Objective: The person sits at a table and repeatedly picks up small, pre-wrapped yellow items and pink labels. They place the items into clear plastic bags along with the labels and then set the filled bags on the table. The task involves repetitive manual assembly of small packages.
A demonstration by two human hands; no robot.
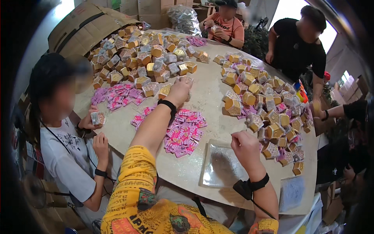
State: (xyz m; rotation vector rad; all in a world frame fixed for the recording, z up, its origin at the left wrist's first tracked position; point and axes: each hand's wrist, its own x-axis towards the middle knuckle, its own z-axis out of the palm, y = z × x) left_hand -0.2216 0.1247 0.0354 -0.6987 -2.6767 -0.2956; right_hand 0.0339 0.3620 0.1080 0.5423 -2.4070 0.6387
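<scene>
Cardboard cartons (152, 8) stand behind a pale table (212, 113). Print on the pink packets (185, 134) midway is too small to read. Two heaps of gold boxes (269, 102), uncountable, fill its far-left corner and right edge. The left hand (179, 93) curls its fingers around one wrapped box (188, 80) by the far heap; the right hand (246, 150) bends above one clear tray (208, 175) near the near edge, grip unclear.

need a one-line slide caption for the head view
Left hand at the edge of piled gold boxes, right hand near shiny clear plastic, with pink packets heaped on the table.
</scene>
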